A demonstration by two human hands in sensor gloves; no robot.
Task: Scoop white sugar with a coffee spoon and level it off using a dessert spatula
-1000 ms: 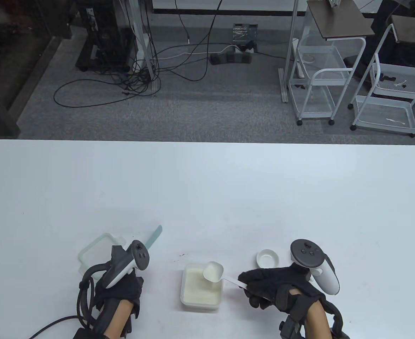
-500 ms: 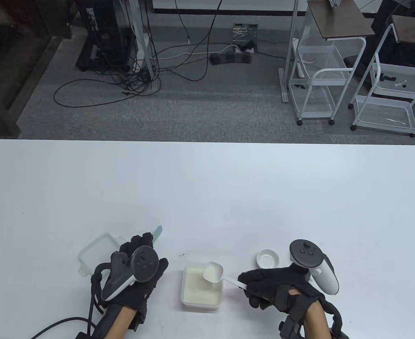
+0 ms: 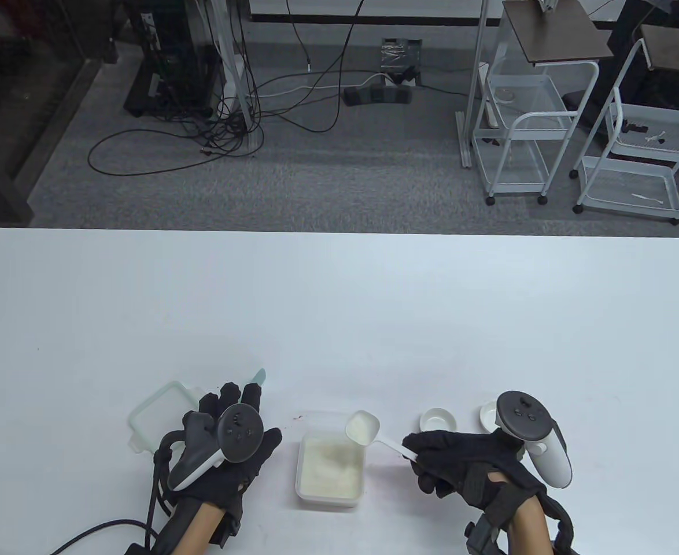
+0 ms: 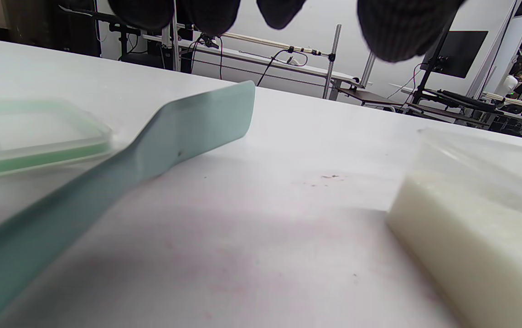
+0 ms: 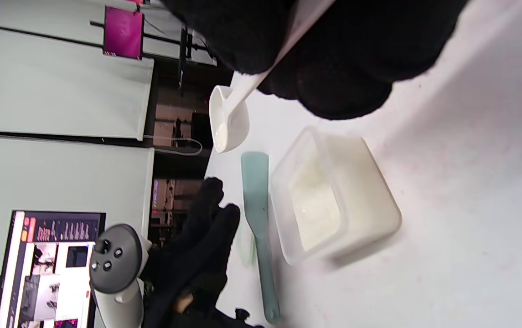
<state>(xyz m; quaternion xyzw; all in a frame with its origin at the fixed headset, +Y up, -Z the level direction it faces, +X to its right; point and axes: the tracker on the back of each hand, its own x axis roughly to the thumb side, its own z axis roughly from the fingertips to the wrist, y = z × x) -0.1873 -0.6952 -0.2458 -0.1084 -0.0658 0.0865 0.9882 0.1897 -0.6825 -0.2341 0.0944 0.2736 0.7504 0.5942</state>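
**Spoon loaded and lifted, spatula not yet picked up**

Your right hand [image 3: 461,462] has a closed grip on the handle of the white coffee spoon [image 3: 368,430], pinched between the fingers [image 5: 333,59]. The spoon's bowl is full of white sugar and sits above the far right corner of the clear sugar container [image 3: 331,469], clear of the sugar inside. In the right wrist view the spoon [image 5: 226,116] juts out from your glove with the container [image 5: 333,200] beneath it.

Your left hand [image 3: 229,445] hovers with its fingers spread over the green dessert spatula [image 3: 258,377], of which only the far tip peeks out past your fingertips in the table view. The grip is open and holds nothing: in the left wrist view your fingertips [image 4: 402,27] hang above the tabletop [image 4: 288,146], while the spatula [image 4: 183,132] lies flat under them. It lies between the container [image 4: 479,218] and the green-rimmed lid [image 3: 157,407], which rests on the tabletop [image 3: 339,312] just left of your hand.

Two small white dishes [image 3: 438,417] stand just beyond your right hand, the right-hand one partly hidden behind the tracker [image 3: 533,433].
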